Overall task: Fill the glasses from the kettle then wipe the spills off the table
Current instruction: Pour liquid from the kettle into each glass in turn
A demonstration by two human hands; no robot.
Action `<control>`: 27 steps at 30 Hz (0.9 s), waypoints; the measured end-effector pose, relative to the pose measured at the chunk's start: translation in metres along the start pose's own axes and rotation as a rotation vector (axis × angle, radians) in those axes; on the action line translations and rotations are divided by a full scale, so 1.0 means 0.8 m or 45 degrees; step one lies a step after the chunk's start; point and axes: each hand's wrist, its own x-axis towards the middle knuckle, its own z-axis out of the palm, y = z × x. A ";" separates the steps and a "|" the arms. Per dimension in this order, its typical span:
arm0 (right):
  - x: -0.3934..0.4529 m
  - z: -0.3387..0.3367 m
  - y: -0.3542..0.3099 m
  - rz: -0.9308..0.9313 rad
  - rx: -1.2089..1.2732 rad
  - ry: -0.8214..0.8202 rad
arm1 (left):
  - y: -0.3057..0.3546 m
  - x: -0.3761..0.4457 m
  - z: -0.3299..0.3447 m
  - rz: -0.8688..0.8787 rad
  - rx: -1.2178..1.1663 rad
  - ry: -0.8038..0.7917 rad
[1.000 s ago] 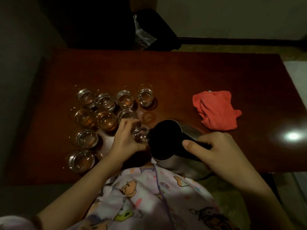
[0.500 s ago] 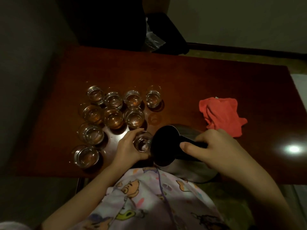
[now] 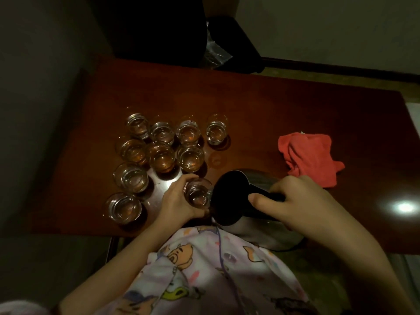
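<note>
Kettle (image 3: 241,201) first: you hold it tipped toward your left, its dark open mouth right against the small glass (image 3: 198,193), in much the same pose as half a second ago. Across the last second the glass has come a little nearer the table's near edge, away from the cluster, and your view has swung slightly so the whole scene sits further right. Your right hand (image 3: 302,201) is wrapped round the kettle's black handle, thumb lying along the top. Your left hand (image 3: 179,201) cups the small glass from its left side, fingers curled round its wall; whether the glass stands on the table (image 3: 272,114) or is lifted off it, you cannot tell from here. It holds a little liquid. The steel body of the kettle hangs over the near table edge, just above your patterned shirt (image 3: 204,269).

Nine other glasses (image 3: 162,155) stand grouped to the left of your left hand, most holding amber liquid. A wet ring (image 3: 217,159) shows just beyond the kettle's mouth. The red cloth (image 3: 309,158) lies crumpled beyond your right hand, near it but apart.
</note>
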 end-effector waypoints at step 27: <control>-0.002 -0.018 -0.031 0.077 -0.224 -0.089 | 0.008 0.000 0.000 0.082 -0.047 -0.045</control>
